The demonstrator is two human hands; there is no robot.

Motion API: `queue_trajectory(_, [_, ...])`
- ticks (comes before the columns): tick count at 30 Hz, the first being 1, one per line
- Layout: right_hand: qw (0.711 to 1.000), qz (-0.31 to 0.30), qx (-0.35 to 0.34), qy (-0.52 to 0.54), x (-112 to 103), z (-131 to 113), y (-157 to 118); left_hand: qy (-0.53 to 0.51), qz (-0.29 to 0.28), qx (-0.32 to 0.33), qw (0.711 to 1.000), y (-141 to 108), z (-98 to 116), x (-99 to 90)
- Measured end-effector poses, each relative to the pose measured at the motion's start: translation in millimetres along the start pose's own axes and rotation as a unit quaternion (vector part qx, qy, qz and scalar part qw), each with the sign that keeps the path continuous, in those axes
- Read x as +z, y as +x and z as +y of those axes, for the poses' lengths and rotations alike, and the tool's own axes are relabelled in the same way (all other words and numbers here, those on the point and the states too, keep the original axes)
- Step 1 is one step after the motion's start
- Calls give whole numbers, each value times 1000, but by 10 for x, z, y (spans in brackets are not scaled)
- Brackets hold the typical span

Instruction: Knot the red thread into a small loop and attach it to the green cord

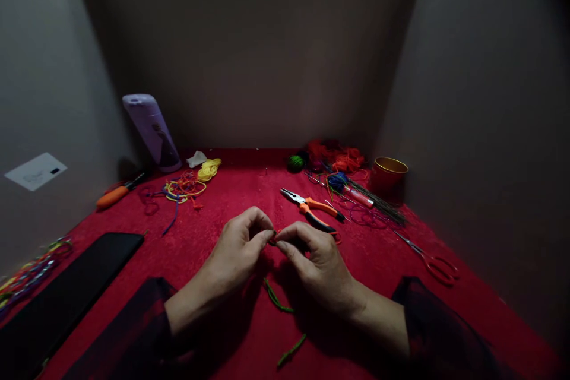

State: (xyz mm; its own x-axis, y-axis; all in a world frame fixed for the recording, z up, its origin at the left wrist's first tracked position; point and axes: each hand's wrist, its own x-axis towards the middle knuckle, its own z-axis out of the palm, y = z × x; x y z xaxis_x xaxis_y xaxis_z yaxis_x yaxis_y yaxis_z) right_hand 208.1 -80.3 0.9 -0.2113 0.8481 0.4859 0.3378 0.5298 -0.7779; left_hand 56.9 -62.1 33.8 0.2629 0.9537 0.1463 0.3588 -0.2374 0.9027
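Observation:
My left hand [237, 252] and my right hand [324, 266] meet over the red cloth [205, 261], both closed in a pinch. Between their fingertips is a small bit of red thread [275, 237] with something dark at it; the fingers cover most of it. An orange-red strand [338, 238] shows just beyond my right hand. Below the hands a green cord [276, 301] lies curved on the cloth, and a shorter green piece [291, 351] lies nearer to me. Orange-and-black pliers [307, 205] rest just past my right hand.
Red-handled scissors [430, 258], a red cup [388, 175], a bundle of thin sticks [378, 202] and yarn [347, 160] are at the right. On the left are a purple bottle [154, 130], an orange-handled tool [113, 196], tangled threads [184, 187] and a black flat case [84, 285].

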Motion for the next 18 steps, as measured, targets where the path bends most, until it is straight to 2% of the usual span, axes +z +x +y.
queue_trajectory(6, [998, 27, 23, 46, -2, -3, -13, 21, 14, 26, 999, 3, -108, -2])
queue_trajectory(11, [998, 18, 32, 56, 5, 13, -17, 43, 37, 36, 998, 1, -148, 12])
queue_trajectory(18, [998, 13, 39, 38, 4, 15, -10, -52, 27, -34, 998, 11, -55, 19])
